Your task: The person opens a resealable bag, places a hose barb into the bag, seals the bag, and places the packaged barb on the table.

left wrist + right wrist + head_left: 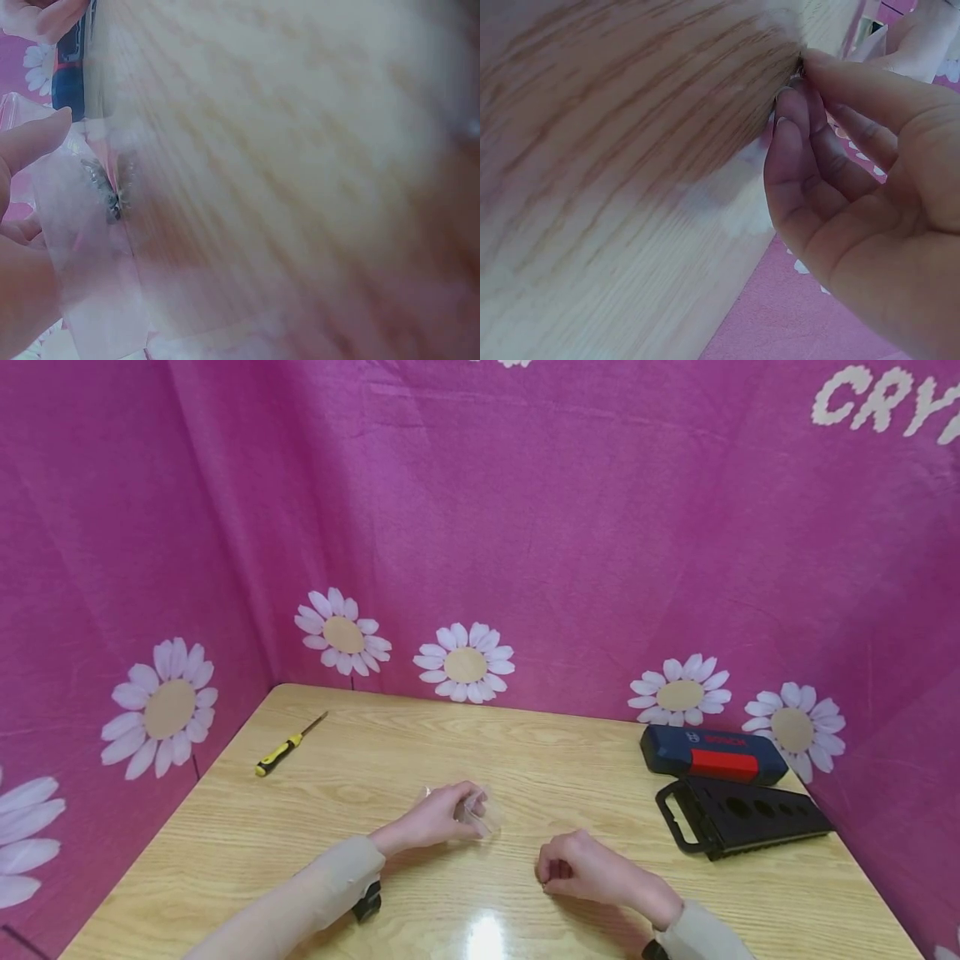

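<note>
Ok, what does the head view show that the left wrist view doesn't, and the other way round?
Only the head view shows the yellow-and-black screwdriver and the white lettering on the pink cloth. Only the left wrist view makes out small dark pieces that look to be inside the clear bag. Both show the left hand holding that bag, the right hand and the tabletop.
</note>
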Tool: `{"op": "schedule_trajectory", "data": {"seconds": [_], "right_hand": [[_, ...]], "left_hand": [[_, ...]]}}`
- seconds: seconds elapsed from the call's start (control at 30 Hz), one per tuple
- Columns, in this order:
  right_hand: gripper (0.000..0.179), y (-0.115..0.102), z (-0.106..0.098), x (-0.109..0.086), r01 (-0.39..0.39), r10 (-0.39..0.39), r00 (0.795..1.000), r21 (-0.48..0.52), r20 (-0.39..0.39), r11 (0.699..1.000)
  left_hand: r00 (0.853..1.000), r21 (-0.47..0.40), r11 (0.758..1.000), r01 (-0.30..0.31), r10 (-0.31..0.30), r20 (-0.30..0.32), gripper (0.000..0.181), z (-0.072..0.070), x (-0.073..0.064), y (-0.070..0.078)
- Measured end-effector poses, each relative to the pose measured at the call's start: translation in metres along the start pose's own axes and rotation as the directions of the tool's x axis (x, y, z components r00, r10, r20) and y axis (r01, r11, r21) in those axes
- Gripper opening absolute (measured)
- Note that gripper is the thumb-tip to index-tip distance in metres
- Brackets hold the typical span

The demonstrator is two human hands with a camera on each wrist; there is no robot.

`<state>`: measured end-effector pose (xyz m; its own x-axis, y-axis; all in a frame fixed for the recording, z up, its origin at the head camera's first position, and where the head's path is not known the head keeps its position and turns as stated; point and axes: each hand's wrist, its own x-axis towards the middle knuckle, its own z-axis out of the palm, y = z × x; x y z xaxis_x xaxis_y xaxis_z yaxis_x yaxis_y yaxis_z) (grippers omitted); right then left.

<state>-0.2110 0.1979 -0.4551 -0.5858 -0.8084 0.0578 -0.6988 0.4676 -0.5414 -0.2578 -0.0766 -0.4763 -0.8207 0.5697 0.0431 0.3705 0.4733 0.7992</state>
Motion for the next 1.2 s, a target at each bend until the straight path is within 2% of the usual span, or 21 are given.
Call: {"op": "schedule_trajectory", "data": {"seconds": [0.1,0.2,0.33,0.47,0.63,0.87,1.07,1.2], "right_hand": [[0.011,0.0,0.0,0.001,0.005,-0.005,1.0,-0.021,0.001,1.0],[0.011,-0.001,-0.002,0.004,-0.026,0.026,1.0,-0.027,-0.015,0.999],[0.011,-0.003,-0.005,0.014,-0.052,0.048,0.992,-0.037,-0.116,0.998],[0.012,-0.004,-0.009,0.029,-0.065,0.053,0.971,-0.043,-0.234,0.997],[0.012,-0.005,-0.013,0.05,-0.089,0.068,0.951,-0.057,-0.302,0.994],[0.009,-0.009,-0.011,0.074,-0.071,0.053,0.955,-0.052,-0.291,0.996],[0.006,-0.015,-0.008,0.087,-0.054,0.047,0.96,-0.019,-0.276,0.998],[0.006,-0.016,-0.008,0.091,-0.045,0.041,0.962,-0.007,-0.271,0.999]], "left_hand": [[1.0,0.003,1.0,0.011,-0.011,0.002,0.036,0.0,0.0,0.0],[1.0,0.001,1.0,0.011,-0.011,0.002,0.036,0.0,0.0,-0.001],[1.0,-0.005,1.0,0.005,-0.005,-0.001,0.037,0.0,0.0,-0.001],[1.0,0.002,1.0,0.007,-0.007,-0.005,0.038,0.0,0.001,-0.002],[1.0,-0.004,1.0,0.001,-0.001,-0.01,0.038,-0.002,0.0,0.0],[1.0,0.018,1.0,-0.018,0.018,-0.016,0.04,-0.001,0.0,-0.001],[1.0,0.057,0.998,0.002,-0.001,-0.027,0.043,-0.001,-0.001,-0.002],[1.0,0.053,0.998,0.017,-0.016,-0.026,0.046,-0.002,0.0,-0.001]]}}
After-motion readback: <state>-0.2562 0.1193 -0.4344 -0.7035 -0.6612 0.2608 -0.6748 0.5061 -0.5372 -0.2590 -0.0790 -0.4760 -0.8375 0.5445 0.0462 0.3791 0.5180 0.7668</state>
